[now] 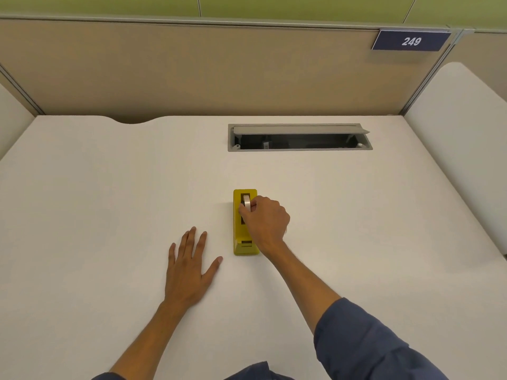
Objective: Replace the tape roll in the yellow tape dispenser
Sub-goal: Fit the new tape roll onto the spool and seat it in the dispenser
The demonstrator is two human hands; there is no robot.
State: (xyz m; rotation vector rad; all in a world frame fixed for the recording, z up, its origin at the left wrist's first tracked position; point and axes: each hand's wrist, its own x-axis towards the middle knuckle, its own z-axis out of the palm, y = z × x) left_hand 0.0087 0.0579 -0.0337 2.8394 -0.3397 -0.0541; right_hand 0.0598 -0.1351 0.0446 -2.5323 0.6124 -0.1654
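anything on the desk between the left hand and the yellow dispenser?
No. In the head view only bare white desk lies between the flat left hand and the yellow dispenser. The right hand grips the tape roll.

bare desk (109, 187) all round; only the yellow dispenser (237, 231) and open cable tray (299, 137) interrupt it.

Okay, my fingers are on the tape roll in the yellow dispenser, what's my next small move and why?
Probably lift the white tape roll straight up: the right hand pinches it in the yellow plastic tape dispenser slot. The left hand lies flat on the white desk.
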